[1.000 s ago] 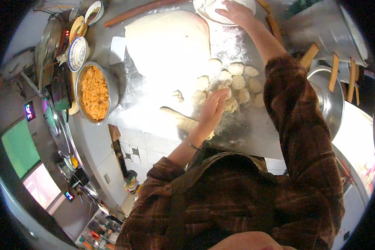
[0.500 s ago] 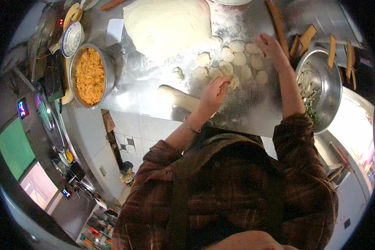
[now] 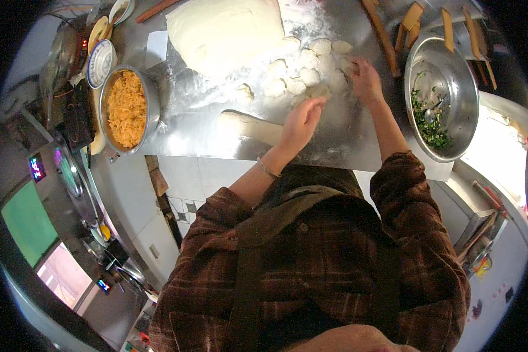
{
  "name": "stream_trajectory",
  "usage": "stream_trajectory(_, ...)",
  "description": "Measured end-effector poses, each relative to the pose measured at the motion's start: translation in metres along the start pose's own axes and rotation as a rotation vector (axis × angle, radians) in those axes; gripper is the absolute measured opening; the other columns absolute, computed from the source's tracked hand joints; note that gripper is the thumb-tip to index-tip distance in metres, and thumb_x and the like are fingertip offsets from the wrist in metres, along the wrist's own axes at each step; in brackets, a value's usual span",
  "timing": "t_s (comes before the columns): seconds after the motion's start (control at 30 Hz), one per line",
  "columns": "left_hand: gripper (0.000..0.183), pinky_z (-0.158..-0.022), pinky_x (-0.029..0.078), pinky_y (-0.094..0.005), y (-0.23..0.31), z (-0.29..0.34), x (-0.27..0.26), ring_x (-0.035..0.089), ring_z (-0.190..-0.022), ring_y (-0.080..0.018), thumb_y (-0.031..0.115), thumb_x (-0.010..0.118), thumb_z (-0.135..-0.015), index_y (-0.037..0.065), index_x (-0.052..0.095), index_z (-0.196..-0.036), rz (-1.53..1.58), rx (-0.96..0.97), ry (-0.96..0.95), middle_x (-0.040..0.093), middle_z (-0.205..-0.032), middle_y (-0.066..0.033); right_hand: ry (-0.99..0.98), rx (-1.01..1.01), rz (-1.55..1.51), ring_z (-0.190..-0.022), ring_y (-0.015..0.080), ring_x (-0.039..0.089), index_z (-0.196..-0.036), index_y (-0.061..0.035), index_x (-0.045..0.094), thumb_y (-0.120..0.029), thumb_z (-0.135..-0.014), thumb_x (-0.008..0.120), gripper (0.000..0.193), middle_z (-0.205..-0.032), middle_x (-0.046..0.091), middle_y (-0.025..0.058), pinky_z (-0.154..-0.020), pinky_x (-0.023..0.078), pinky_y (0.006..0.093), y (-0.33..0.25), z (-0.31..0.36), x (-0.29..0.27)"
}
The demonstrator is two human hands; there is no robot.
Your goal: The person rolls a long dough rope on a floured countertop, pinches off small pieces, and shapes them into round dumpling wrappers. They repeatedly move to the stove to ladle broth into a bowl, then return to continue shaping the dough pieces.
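Observation:
Small flattened dough pieces (image 3: 309, 76) lie in a loose cluster on the floured metal table (image 3: 188, 126). My left hand (image 3: 303, 122) is at the cluster's near edge, its fingers curled together against a dough piece (image 3: 320, 92); whether they pinch anything is hidden. At the cluster's right side, my right hand (image 3: 366, 81) reaches in with fingers bent and apart, close to the outermost pieces. A pale dough roll (image 3: 249, 127) lies left of my left wrist, partly behind it. One separate dough piece (image 3: 244, 92) rests farther left. Behind them spreads a large dough slab (image 3: 226, 35).
A metal bowl of shredded orange filling (image 3: 127, 108) stands at the left, beside a patterned bowl (image 3: 101, 63). On the right is a large steel bowl (image 3: 459, 126) with chopped greens. A wooden rod (image 3: 382, 38) lies at the back right, near several wooden strips (image 3: 412, 16).
My right hand has come down and inward from the far right to the cluster's side. Pieces on the right sit closer together. The whole view has shifted, showing more of the steel bowl.

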State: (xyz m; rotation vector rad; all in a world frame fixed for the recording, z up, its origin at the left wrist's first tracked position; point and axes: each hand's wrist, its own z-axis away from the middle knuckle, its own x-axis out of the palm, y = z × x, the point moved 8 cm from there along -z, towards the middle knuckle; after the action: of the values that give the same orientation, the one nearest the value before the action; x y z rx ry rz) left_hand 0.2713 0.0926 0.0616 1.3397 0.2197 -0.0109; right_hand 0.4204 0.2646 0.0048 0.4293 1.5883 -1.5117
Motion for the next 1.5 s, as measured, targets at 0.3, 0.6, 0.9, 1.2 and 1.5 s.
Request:
stream_trajectory(0.3,0.042,-0.1,0.036,-0.0352,0.016,-0.075,0.018,0.048,-0.118,-0.025,0.031,0.042,-0.097,0.0,0.05,-0.124,0.017,0.019,0.16,0.054,-0.122,-0.0162,-0.09,0.516,-1.589,-0.109,0.0252,0.052,-0.123,0.0018,0.046,-0.026,-0.094,0.046,0.04,-0.122,0.054,0.0136,-0.093,0.042,0.0396,-0.085,0.087,0.013)
stream_trajectory(0.6,0.04,-0.108,0.023,-0.0466,0.064,-0.056,0.066,0.038,-0.126,-0.0347,0.019,0.042,-0.092,0.001,0.044,-0.129,-0.279,0.431,0.12,0.043,-0.134,-0.0191,-0.098,0.869,-1.721,-0.116,0.0254,0.048,-0.131,0.0006,0.04,-0.031,-0.097,0.04,0.046,-0.13,0.047,0.0147,-0.096,0.041,0.0402,-0.059,0.105,0.035)
stream_trajectory(0.9,0.045,-0.105,0.027,-0.0501,0.002,-0.096,0.06,0.049,-0.113,-0.0309,0.009,0.055,-0.081,0.004,0.047,-0.125,-0.859,0.538,-0.021,0.052,-0.123,-0.0169,0.141,0.499,-1.446,-0.123,0.0227,0.043,-0.132,0.0003,0.041,-0.019,-0.095,0.042,0.041,-0.133,0.047,0.0114,-0.102,0.034,0.0365,-0.009,0.046,-0.04)
stream_trajectory(1.2,0.031,-0.088,0.044,-0.0416,0.036,-0.09,0.054,0.055,-0.102,-0.0333,0.02,0.048,-0.09,0.008,0.056,-0.117,-0.318,0.195,0.042,0.059,-0.107,-0.0145,0.006,0.629,-1.596,-0.117,0.0256,0.047,-0.127,0.0013,0.044,-0.025,-0.098,0.036,0.04,-0.127,0.049,0.0149,-0.1,0.037,0.0389,-0.02,0.066,-0.004)
stream_trajectory(1.5,0.04,-0.102,0.032,-0.0471,0.091,-0.08,0.058,0.045,-0.116,-0.0374,0.013,0.05,-0.085,-0.004,0.048,-0.122,-0.305,0.37,0.097,0.051,-0.122,-0.0236,-0.168,0.579,-1.813,-0.111,0.0242,0.049,-0.121,-0.002,0.047,-0.035,-0.097,0.034,0.043,-0.12,0.053,0.0114,-0.1,0.036,0.0403,-0.063,0.072,0.009)
